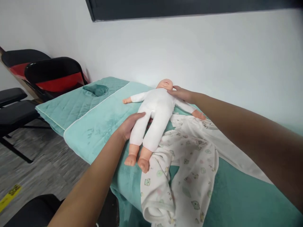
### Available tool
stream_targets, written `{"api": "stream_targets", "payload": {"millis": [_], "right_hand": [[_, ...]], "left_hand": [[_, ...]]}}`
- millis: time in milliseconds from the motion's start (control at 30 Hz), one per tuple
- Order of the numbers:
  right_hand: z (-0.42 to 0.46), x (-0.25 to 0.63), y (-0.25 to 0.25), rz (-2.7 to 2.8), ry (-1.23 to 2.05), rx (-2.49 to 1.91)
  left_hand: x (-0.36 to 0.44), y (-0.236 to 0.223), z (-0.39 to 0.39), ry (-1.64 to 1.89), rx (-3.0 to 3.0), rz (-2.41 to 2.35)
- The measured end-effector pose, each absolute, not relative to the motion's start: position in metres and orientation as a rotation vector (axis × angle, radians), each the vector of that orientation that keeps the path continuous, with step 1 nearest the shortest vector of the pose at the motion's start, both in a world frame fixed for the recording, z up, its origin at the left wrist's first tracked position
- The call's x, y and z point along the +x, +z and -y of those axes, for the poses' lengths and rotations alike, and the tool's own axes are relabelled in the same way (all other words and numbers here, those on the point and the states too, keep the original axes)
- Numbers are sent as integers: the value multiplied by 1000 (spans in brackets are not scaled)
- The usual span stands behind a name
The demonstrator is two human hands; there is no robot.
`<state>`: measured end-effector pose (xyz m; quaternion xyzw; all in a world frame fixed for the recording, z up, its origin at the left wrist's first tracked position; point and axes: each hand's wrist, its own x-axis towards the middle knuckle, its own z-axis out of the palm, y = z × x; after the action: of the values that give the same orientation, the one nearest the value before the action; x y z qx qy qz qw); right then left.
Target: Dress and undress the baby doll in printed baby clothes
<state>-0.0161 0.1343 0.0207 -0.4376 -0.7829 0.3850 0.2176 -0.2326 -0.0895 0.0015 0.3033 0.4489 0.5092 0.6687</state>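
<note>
A baby doll [157, 102] with a white cloth body and bare plastic head, hands and feet lies on its back, its feet toward me. My left hand [130, 125] holds the doll's thigh on the left, thumb on top and the other fingers hidden at the side. At the neck and shoulder, my right hand [181, 94] grips the doll, its fingertips by the head. Beside the doll's legs, white baby clothes [189, 164] with a small animal print lie spread, one leg hanging toward the front edge. The doll's right-side hand rests by the clothing.
Underneath is a massage bed with a teal padded cover [92, 126] and a face hole [96, 90] at the far left. A white wall [132, 47] stands right behind. Black folding chairs [55, 72] crowd the left. Another black seat [40, 209] is at lower left.
</note>
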Motion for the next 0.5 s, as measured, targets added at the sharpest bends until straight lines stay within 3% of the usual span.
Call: {"api": "stream_targets", "payload": {"millis": [167,333,400,500], "right_hand": [[-146,35,9,2180,973,-1537],[-104,152,-3,2567,392,-1949],[-71,187,-3,2628,373,-1937],[-25,202,1,2691,364,-1815]], "left_hand": [[-241,-8,83,1136,815,-1126],[-232,-1,110,1175,1521,-2018],[-222,6,133,993,1996,-2151],[-196,12,168,605,2534,-1848]]}}
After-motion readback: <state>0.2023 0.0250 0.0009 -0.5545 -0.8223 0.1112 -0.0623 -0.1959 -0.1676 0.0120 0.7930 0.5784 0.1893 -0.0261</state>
